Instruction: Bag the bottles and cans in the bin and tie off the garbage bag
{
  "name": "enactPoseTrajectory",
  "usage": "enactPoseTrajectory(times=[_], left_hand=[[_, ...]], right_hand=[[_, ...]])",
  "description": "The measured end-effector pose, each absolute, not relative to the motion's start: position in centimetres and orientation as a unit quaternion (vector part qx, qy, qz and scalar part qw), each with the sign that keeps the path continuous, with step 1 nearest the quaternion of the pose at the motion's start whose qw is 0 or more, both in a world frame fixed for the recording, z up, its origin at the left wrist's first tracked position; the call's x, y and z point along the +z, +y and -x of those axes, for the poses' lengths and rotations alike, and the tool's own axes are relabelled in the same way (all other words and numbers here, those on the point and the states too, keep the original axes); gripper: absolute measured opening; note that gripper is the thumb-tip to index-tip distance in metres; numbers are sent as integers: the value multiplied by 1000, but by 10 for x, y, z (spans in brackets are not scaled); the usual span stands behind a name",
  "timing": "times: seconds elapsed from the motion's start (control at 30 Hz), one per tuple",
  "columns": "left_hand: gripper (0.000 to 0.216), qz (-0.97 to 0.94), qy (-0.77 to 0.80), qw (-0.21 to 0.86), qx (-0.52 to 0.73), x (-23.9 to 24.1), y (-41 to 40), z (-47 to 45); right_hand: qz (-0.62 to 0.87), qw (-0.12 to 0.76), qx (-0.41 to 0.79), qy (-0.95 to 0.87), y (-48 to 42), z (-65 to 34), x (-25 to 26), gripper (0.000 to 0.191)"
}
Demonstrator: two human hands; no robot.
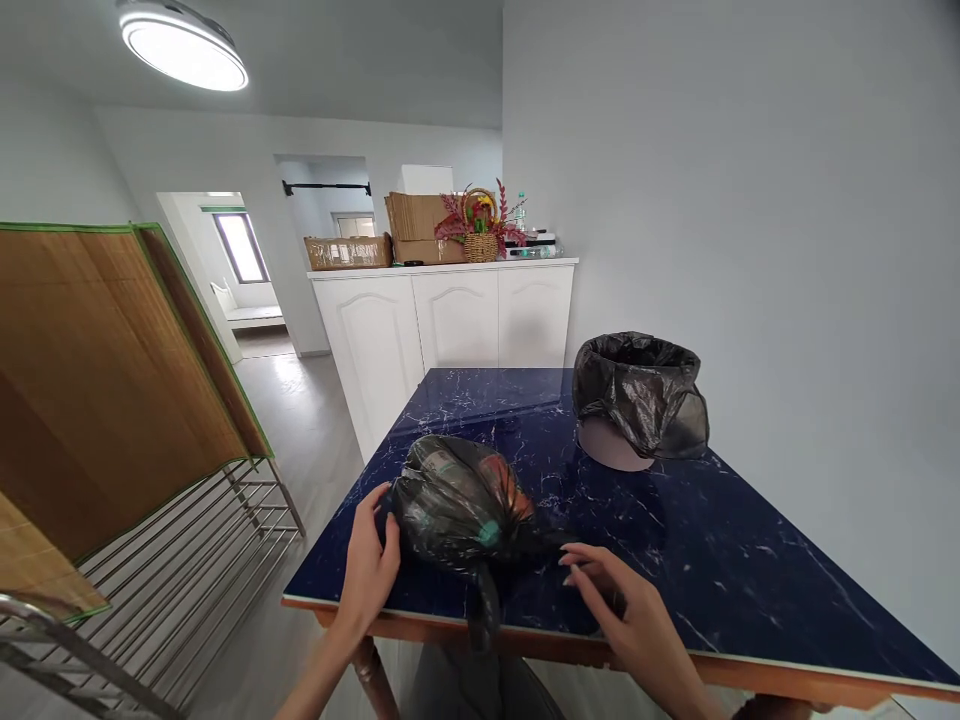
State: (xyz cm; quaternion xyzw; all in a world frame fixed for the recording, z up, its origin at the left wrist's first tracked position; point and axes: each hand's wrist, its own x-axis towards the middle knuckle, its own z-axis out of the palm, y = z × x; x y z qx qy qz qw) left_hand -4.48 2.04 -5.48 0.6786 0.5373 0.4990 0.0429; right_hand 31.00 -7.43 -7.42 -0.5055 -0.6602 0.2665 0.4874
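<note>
A full, tied black rubbish bag (457, 500) lies on the dark blue marble-patterned table (712, 560), near its front edge. My left hand (371, 565) rests against the bag's left side with fingers spread and flat. My right hand (626, 610) hovers just right of the bag's knotted tail, fingers loosely curled and apart, holding nothing. A strip of the bag hangs over the table's front edge between my hands.
A small bin (637, 400) lined with a black bag stands at the back right of the table by the white wall. A white cabinet (450, 320) with boxes and a flower basket (480, 230) stands behind. A metal rack (180, 590) and bamboo screens (105, 380) stand at left.
</note>
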Motion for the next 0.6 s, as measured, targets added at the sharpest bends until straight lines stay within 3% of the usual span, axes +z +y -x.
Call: enactPoseTrajectory(times=[0.23,0.37,0.5,0.6], left_hand=[[30,-853,365,-76,364,-1,-29,-8],[45,-913,327,-85,230,15,-34,-26],[77,-909,342,-109,212,8,-31,-28],[79,-893,360,-109,247,1,-29,-25]], right_hand=[[490,406,128,-761,-54,-260,-61,39],[502,388,83,-768,-47,-246,-58,14],[466,400,140,-776,-62,-243,-45,16],[430,395,251,-772,-75,-251,-27,8]])
